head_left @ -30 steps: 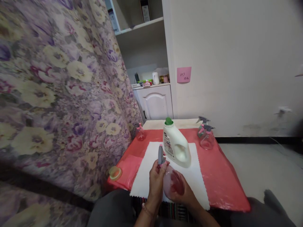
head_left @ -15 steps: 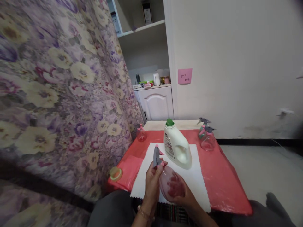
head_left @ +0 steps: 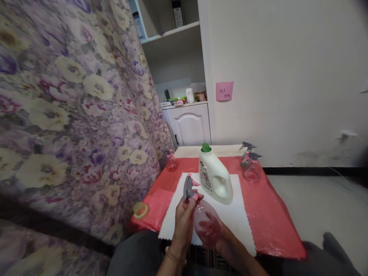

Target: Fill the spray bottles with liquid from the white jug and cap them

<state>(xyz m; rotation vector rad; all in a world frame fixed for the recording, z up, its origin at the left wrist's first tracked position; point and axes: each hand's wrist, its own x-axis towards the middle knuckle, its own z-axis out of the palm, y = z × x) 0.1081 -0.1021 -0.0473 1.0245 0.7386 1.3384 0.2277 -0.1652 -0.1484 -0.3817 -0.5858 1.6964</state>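
Note:
A clear spray bottle (head_left: pixel 207 222) with a grey and pink trigger head (head_left: pixel 189 188) is held tilted over the near edge of the white cloth. My left hand (head_left: pixel 185 214) is closed round its neck, just below the trigger head. Behind and under the round body is my right hand (head_left: pixel 225 237), its fingers showing through the clear wall as they grip it. Just beyond stands a large white detergent jug (head_left: pixel 214 176), upright, with a green spout (head_left: pixel 206 148) in its uncapped mouth. Whether the held bottle contains liquid I cannot tell.
A yellowish cap (head_left: pixel 140 210) lies at the table's left edge. One spray bottle (head_left: pixel 171 161) stands far left, and two more, the nearer one clear (head_left: pixel 252 171), stand far right. White cloth (head_left: pixel 235 214) covers the middle of the red tabletop (head_left: pixel 276 230). A floral curtain (head_left: pixel 86 115) hangs at left.
The trigger head has shifted slightly left and up in my left hand. My right hand has turned and slid lower around the bottle's body. The jug stays in place.

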